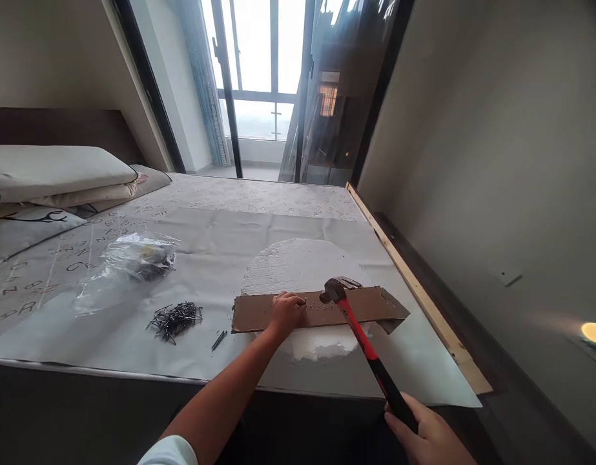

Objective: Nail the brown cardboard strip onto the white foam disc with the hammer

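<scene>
My right hand is wrapped around the black end of a claw hammer with a red and black handle. The hammer's metal head hovers over or rests near the brown board, just right of my left hand; I cannot tell if they touch. My left hand lies on the board, thumb and finger pinched around what looks like a nail, mostly hidden. Short rows of nail heads show on the board between hand and hammer. Under the board is a white foam disc. A pile of dark nails sits to the left.
A few loose nails lie nearer the board. Behind the pile is a clear plastic bag with dark contents. A pale sheet covers the mattress. Along the right edge runs a wooden strip; pillows are stacked at left.
</scene>
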{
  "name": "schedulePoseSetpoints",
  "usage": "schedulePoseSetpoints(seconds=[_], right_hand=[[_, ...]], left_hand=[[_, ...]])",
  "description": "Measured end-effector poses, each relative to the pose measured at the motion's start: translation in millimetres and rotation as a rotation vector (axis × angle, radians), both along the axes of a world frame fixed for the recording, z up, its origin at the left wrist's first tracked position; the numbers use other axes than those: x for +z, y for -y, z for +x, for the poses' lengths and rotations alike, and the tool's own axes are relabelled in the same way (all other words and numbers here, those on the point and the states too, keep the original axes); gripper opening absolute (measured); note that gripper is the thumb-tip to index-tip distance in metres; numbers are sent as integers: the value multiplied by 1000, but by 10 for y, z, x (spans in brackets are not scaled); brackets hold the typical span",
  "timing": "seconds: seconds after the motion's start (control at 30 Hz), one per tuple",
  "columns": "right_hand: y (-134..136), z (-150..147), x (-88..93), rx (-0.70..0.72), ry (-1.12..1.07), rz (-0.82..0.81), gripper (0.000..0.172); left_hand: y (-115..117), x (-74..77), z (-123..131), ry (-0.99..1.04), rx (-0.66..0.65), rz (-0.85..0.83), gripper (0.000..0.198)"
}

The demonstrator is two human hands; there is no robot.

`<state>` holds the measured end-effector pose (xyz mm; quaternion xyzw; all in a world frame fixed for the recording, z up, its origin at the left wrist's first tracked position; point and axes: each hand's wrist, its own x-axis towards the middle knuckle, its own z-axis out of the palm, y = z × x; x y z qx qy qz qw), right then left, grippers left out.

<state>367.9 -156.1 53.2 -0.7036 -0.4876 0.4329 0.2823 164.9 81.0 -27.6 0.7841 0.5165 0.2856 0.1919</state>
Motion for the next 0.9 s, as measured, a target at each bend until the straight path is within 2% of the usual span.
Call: schedulePoseSetpoints(seconds=[0.27, 0.43, 0.5, 0.7, 0.9], right_hand=[[-112, -121, 50, 42, 87, 2, 36], [-186, -186, -42, 160, 119, -11, 34], [-202, -191, -27, 193, 148, -27, 33], [-246, -203, 171, 152, 202, -24, 39], [-277, -252, 103, 199, 236, -51, 35]], left_hand=[[4, -45, 13, -17, -3, 11, 13], [15, -70, -2, 23, -14, -2, 11], [17, -82, -5, 36, -18, -1, 11], [3, -116, -2, 45, -28, -15, 13], [24, -111, -20, 18, -45, 4, 15]])
